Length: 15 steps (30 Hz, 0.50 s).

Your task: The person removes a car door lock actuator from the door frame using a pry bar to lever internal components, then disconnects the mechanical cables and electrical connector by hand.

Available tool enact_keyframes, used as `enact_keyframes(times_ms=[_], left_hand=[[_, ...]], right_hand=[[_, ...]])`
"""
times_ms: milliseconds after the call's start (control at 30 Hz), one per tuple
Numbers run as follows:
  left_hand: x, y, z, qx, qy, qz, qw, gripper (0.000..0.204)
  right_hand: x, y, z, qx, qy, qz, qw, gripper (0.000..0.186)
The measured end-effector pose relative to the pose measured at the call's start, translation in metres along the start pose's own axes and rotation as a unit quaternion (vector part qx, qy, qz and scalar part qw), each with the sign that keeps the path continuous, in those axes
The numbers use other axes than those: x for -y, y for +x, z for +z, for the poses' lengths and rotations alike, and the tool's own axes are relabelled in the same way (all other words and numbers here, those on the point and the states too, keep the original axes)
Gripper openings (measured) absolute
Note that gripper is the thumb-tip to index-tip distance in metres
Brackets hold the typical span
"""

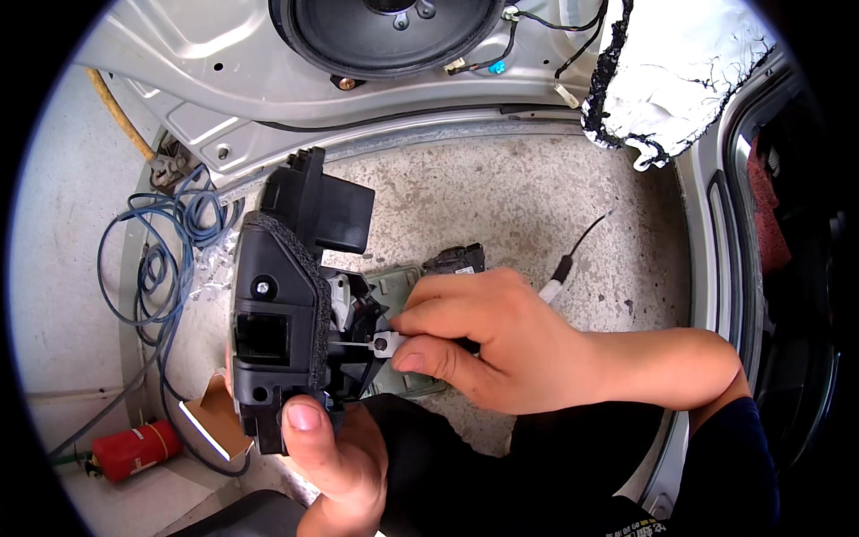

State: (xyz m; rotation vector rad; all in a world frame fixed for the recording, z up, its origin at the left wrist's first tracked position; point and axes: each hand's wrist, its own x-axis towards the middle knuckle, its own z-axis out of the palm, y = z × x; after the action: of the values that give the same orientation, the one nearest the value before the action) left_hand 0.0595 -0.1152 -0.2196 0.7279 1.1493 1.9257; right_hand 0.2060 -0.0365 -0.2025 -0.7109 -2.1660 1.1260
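Note:
A black car door latch (291,291) with a foam edge stands upright in front of me. My left hand (335,461) grips its lower end, the thumb pressed on the front and the fingers hidden behind. At its right side, my right hand (506,340) pinches a small white cable fitting (385,345) between thumb and fingers. A thin wire runs from that fitting into the latch. Beyond my right hand, a black cable end with a white sleeve (557,279) sticks out; whether it belongs to the same cable is hidden.
Ahead is a bare grey car door panel (206,63) with a round speaker (394,40) and hanging connectors. White sheeting with black sealant (671,80) hangs at right. Below lie a greenish tray (394,291) and a small black part (455,259). Blue hose (157,259) and a red cylinder (136,450) are left.

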Motion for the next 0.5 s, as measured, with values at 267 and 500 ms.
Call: enact_keyframes(times_ms=[267, 500], left_hand=[[0.01, -0.003, -0.005, -0.002, 0.019, 0.016, 1.0, 0.065], [0.009, -0.002, -0.007, 0.017, 0.041, -0.019, 0.999, 0.066]], right_hand=[[-0.004, 0.005, -0.011, 0.116, 0.3, 0.164, 0.932, 0.019], [-0.006, 0.003, -0.007, 0.088, 0.38, 0.21, 0.897, 0.014]])
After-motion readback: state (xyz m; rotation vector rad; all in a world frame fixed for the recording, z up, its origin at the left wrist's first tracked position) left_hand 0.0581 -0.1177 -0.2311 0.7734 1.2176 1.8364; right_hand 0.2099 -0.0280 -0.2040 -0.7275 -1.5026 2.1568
